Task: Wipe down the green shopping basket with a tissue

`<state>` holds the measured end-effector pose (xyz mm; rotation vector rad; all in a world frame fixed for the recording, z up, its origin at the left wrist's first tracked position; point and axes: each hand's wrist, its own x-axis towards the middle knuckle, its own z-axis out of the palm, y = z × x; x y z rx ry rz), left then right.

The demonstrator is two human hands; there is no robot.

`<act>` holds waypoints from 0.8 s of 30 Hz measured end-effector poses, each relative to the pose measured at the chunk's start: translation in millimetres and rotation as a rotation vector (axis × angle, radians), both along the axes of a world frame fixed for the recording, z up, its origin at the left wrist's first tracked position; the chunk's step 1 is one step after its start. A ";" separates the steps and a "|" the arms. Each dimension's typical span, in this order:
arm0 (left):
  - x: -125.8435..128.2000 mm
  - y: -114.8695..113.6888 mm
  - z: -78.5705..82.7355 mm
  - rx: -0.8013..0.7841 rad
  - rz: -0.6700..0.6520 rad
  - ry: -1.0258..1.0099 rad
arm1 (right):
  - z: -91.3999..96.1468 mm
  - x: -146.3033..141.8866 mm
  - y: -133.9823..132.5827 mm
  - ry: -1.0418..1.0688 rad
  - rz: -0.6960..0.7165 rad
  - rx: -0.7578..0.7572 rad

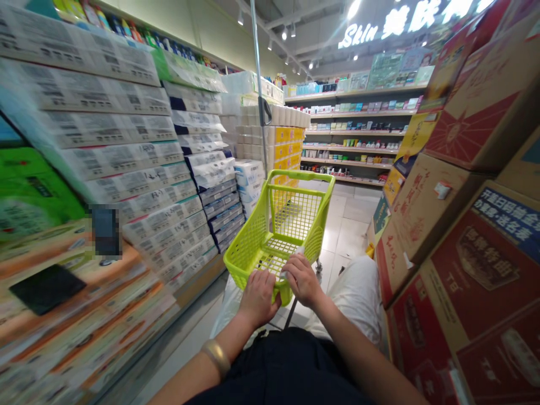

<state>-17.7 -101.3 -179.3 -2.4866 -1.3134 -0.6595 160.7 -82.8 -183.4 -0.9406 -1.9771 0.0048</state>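
A lime-green plastic shopping cart (246, 245) with grid walls stands right in front of me, its raised end facing away. My left hand (258, 297) is curled over the near rim of the cart, thumb on the close side. Just to its right, my right hand (302, 279) is closed around a slim white object (300, 250), whose ends poke out beyond the fingers; its kind is not clear. This hand hangs over the near right corner of the cart. The cart's floor grid shows between and beyond my hands.
Tall stacks of wrapped paper packs (126, 126) line the left side. Red and brown cartons (468, 259) are piled on the right. A white cloth-like bulk (358, 292) lies beside the cart. A metal pole (257, 56) rises behind it; stocked shelves (358, 133) stand at the back.
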 end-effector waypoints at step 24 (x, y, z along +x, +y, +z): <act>3.7 2.0 0.4 -0.017 0.000 -0.013 | 9.2 8.7 22.4 0.146 -0.128 -0.021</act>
